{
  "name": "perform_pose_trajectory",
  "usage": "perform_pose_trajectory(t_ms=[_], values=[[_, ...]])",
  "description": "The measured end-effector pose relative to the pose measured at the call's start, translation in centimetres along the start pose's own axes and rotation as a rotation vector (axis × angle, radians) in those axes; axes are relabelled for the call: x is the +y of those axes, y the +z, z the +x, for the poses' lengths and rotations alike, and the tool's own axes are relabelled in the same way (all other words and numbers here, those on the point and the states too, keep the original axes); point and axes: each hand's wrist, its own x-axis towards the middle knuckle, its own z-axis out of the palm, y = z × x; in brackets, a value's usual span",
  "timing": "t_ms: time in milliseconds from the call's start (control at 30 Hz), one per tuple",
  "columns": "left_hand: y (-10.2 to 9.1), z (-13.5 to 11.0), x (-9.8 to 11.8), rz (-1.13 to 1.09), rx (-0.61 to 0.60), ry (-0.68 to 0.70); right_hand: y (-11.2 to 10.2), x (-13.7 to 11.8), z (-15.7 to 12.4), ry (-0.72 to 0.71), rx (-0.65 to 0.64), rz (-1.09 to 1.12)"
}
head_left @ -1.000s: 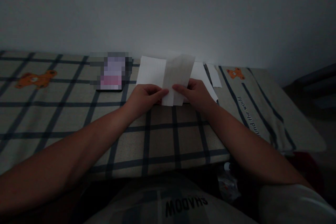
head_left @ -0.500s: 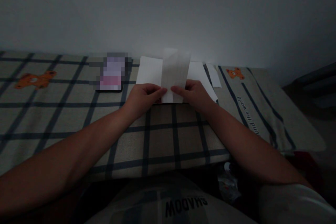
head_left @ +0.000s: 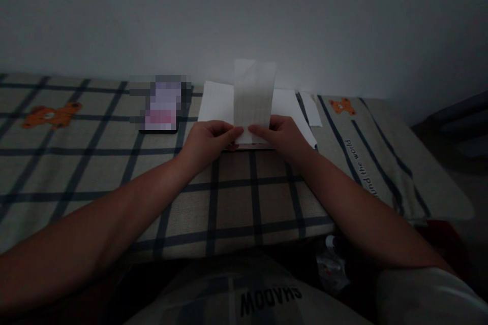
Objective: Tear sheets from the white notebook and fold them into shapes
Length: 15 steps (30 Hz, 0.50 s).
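Observation:
Between my two hands a strip of white paper point(head_left: 253, 91) stands upright, with a faint crease near its top. My left hand point(head_left: 209, 139) pinches its lower left edge between thumb and fingers. On the other side my right hand point(head_left: 284, 134) grips the lower right edge the same way, the thumb tips a little apart. Behind and under the strip lies an open notebook point(head_left: 217, 96) with white pages, partly covered by the hands. Most of my fingers behind the paper are hidden.
A phone point(head_left: 162, 106) with a blurred screen rests left of the notebook. Another torn piece of paper point(head_left: 311, 109) lies to its right. A checked tablecloth point(head_left: 95, 172) covers the table, which meets a plain wall point(head_left: 244, 15). Below the front edge hangs a clear plastic bag point(head_left: 331, 269).
The paper strip has risen slightly between my hands, and its bottom edge now sits higher, showing the notebook's edge beneath. Both hands stay nearly in place.

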Motion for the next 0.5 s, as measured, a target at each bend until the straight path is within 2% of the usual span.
perform_pose_trajectory(t_ms=[167, 367, 500], values=[[0.09, -0.08, 0.41, -0.019, -0.051, -0.021, 0.02, 0.13, 0.14, -0.002, 0.062, 0.032], [0.1, -0.3, 0.86, 0.067, -0.026, -0.007, 0.09, 0.33, 0.22, -0.003, 0.063, 0.025], [0.22, -0.24, 0.52, 0.01, -0.044, -0.026, -0.14, 0.39, 0.27, -0.013, 0.055, 0.019]])
